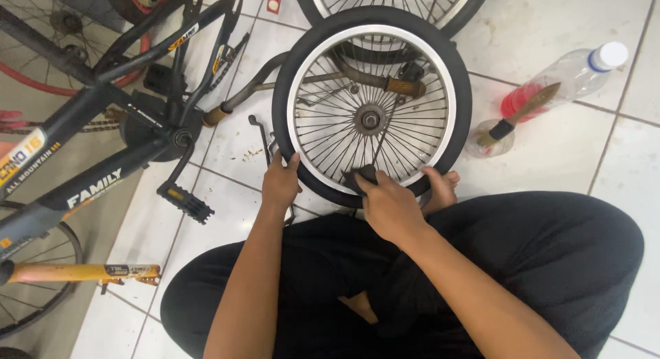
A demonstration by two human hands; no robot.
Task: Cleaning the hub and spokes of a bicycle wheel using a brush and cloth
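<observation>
Two hands work on a small wheel (372, 110) that lies on the tiled floor (564, 153) in front of the seated person's crossed legs. The left hand (280, 183) is curled around the tyre at its near left edge, fingers over the rubber. The right hand (388, 206) pinches a dark rag (359, 177) and presses it against the silver rim at the wheel's near side. A bare foot (440, 187) sits just beside the right hand, touching the tyre. Right of the wheel, a clear bottle (564, 80) with red liquid lies on its side, and a brush (519, 115) leans in a small cup. A black bike frame (103, 118) with a pedal (184, 201) lies to the left.
</observation>
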